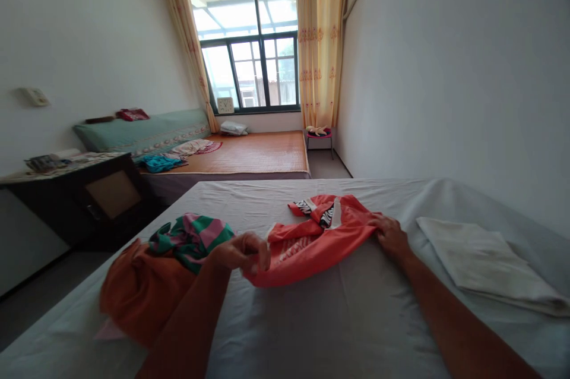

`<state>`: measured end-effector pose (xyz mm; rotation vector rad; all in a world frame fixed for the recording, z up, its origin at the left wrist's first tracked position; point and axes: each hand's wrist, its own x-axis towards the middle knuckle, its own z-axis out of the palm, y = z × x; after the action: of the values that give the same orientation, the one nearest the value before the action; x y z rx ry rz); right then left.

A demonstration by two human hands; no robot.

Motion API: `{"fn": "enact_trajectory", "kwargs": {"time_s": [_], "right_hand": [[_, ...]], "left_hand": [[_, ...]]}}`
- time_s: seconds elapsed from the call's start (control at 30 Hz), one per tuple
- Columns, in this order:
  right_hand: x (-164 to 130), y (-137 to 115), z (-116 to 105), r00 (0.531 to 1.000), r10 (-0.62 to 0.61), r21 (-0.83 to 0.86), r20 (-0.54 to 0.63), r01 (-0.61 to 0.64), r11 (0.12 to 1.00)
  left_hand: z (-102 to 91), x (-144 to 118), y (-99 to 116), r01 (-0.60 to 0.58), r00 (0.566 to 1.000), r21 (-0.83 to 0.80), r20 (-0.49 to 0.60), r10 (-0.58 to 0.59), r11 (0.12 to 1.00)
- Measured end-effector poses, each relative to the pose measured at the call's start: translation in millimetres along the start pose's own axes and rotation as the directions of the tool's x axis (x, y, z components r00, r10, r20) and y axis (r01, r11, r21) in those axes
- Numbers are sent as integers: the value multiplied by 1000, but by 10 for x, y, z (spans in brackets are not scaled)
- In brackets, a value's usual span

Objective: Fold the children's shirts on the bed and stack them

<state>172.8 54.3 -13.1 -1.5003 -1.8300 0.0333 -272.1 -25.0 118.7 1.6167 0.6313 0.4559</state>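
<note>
your left hand (243,251) pinches the coral top's (307,242) near edge on the bed (312,319); right hand (390,233) presses its far side flat, fingers closed on cloth. pull unevenly and it may bunch against the striped pile (191,236).

Single head view, worn by me: faces forward and down across bed (312,319), close; window (249,40) upper centre.
</note>
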Motion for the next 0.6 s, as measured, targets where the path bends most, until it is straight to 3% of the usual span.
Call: {"fn": "enact_trajectory", "kwargs": {"time_s": [0.07,0.13,0.2,0.27,0.33,0.4,0.47,0.5,0.53,0.6], "right_hand": [[49,-51,-142,1000,20,194,-9,-17,981],[89,-159,-320,996,93,385,16,-92,918],[105,-302,-532,983,165,506,79,-182,843],[108,-460,-790,975,194,564,107,-221,796],[125,-630,-1101,972,230,625,50,-210,752],[191,-800,-1432,960,277,706,-36,-172,687],[332,-943,-1702,944,311,744,-113,-128,656],[435,-993,-1788,940,312,731,-136,-117,672],[555,-1025,-1830,941,306,703,-145,-119,701],[818,-1035,-1785,941,302,639,-151,-141,756]], "left_hand": [[56,-9,136,-29,997,89,78,22,996],[115,-11,208,-112,993,117,54,107,987],[161,-36,226,-211,973,99,-74,219,972],[172,-90,229,-287,920,48,-264,289,957],[129,-142,265,-393,806,-16,-487,336,919],[24,-145,357,-543,615,-39,-699,365,839],[-141,-62,493,-648,442,-29,-828,345,761],[-242,14,565,-669,398,-32,-860,321,743],[-354,109,631,-670,382,-47,-878,289,741],[-588,331,720,-639,385,-83,-895,225,764]]}}
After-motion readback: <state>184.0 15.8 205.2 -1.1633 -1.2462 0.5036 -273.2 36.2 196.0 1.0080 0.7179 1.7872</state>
